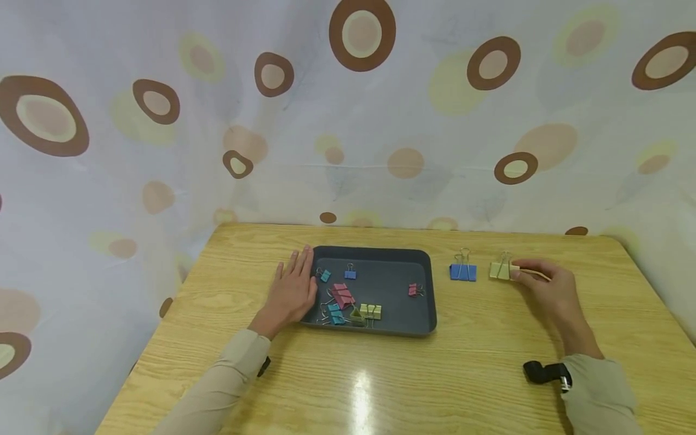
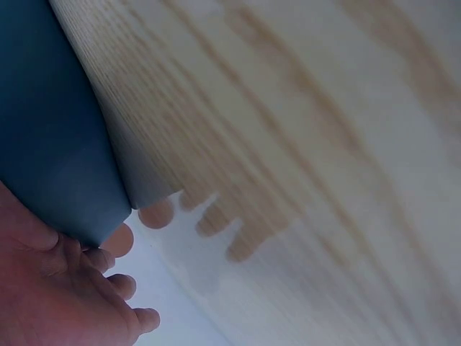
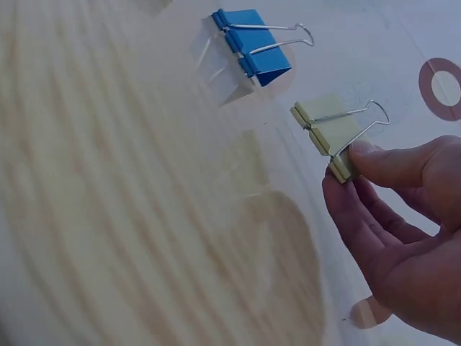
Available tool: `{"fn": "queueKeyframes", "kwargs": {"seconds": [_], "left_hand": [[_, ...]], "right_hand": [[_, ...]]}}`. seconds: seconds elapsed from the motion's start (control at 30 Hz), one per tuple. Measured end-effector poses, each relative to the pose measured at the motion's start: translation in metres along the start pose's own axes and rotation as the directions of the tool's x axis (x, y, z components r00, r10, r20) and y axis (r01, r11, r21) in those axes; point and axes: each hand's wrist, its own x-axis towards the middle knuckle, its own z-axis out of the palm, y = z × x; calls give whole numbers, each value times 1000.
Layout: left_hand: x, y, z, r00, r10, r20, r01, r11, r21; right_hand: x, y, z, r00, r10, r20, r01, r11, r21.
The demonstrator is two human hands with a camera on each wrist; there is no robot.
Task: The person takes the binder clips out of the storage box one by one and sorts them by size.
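Observation:
Between thumb and fingers my right hand (image 1: 551, 290) pinches the right end of a yellow binder clip (image 1: 501, 270), its wire handles pointing away from me. In the right wrist view that yellow clip (image 3: 328, 133) shows close up beside a large blue binder clip (image 3: 252, 45). The blue clip (image 1: 463, 272) stands on the table just left of it. My left hand (image 1: 290, 292) rests with straight fingers against the left side of a dark grey tray (image 1: 380, 270). Inside the tray are a large pink binder clip (image 1: 342, 295), a yellow one (image 1: 371, 311) and several others.
Small blue (image 1: 350, 274) and pink (image 1: 414, 290) binder clips lie apart in the tray, with teal clips (image 1: 335, 314) at its left. The wooden table (image 1: 424, 386) ends at a patterned curtain (image 1: 304, 193) behind.

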Motion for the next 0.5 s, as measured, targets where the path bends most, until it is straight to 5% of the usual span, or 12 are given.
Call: {"fn": "queueKeyframes", "kwargs": {"seconds": [0.5], "left_hand": [[0, -1, 2, 1000, 1, -11, -1, 1000, -1]], "right_hand": [[2, 8, 5, 997, -63, -39, 53, 974, -218]]}}
